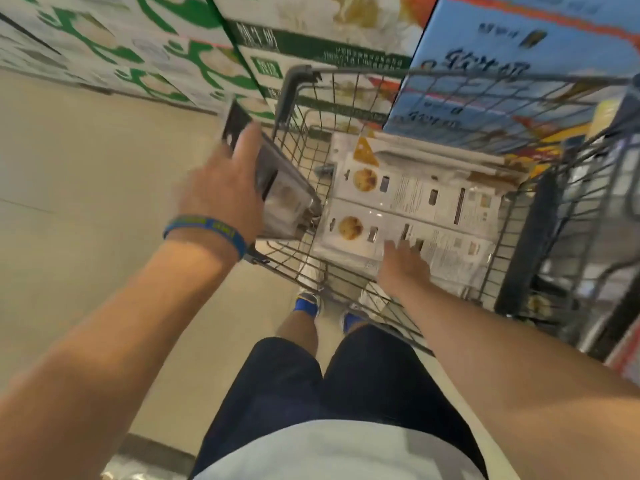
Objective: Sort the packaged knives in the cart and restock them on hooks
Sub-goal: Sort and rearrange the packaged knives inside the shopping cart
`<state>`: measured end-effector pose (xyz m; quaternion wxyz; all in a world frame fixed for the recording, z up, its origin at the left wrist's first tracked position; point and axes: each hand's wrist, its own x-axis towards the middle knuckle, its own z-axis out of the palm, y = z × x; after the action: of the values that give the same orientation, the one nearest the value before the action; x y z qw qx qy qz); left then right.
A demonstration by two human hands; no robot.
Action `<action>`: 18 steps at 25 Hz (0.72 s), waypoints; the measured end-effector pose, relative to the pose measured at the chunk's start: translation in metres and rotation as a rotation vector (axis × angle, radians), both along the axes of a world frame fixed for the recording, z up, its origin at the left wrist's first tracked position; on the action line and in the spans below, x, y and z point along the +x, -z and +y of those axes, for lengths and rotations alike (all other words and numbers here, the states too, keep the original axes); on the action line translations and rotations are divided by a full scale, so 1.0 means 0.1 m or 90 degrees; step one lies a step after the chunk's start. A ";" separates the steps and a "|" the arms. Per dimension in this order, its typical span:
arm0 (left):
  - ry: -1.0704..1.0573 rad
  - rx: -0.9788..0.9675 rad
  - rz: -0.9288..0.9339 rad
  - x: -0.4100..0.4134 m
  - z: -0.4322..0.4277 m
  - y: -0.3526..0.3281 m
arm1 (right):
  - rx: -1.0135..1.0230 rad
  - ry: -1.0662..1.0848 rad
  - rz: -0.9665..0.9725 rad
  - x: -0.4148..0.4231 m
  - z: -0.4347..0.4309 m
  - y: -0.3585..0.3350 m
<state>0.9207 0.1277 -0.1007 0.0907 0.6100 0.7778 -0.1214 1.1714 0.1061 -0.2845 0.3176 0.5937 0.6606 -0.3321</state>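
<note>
Head view, looking down. The beige floor [86,168] fills the left side. Stacked green-and-white cartons [138,46] and a blue carton [502,46] stand along the top, behind the wire cart [294,88], which takes up the centre and right.

Inside the cart's basket lie the packaged knives [415,199]: white cards, flat and side by side, each printed with a round food picture and columns of small text. The blades themselves cannot be made out.

The person's dark shorts and pale shirt occupy the bottom centre, and two blue-trimmed shoes show through the cart's near end.

The held pack [277,188], a clear blister on a dark card, is tilted above the cart's left rim, partly outside the basket. The left hand [221,199] grips it from the outer side, fingers curled over its edge and one finger lying up along the card.

The right hand [405,268] reaches into the basket with fingers straight and together, its tips on the nearest white card. Motion blur hides whether they press or merely touch.

A blue wristband [204,230] circles the left wrist.
</note>
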 end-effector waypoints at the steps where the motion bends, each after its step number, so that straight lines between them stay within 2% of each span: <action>1: 0.037 0.007 0.009 -0.02 0.09 0.00 | 0.015 -0.009 0.003 -0.03 0.02 0.11; 4: 0.112 -0.043 0.063 -0.17 0.19 0.03 | 0.038 -0.053 0.008 -0.12 0.09 0.43; 7: 0.182 -0.079 0.153 -0.21 0.12 0.07 | 0.050 -0.094 -0.038 -0.17 0.08 0.76; 10: 0.170 -0.165 0.253 -0.16 0.15 0.14 | 0.111 -0.133 -0.087 -0.21 0.02 0.96; 12: 0.249 -0.202 0.318 -0.11 0.35 0.17 | 0.099 -0.166 -0.099 -0.21 0.05 0.97; 15: 0.426 -0.448 0.314 0.06 0.80 0.19 | 0.092 -0.085 -0.056 -0.25 0.13 0.85; 16: 0.470 -0.470 0.339 0.11 0.91 0.17 | 0.102 -0.036 -0.036 -0.30 0.16 0.78; 18: 0.572 -0.398 0.432 0.17 1.01 0.22 | 0.136 0.037 -0.008 -0.34 0.18 0.68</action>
<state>0.9381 0.2288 -0.1224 -0.0471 0.7489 0.3597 -0.5546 1.1370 0.1238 -0.3523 0.2467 0.6455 0.6726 -0.2649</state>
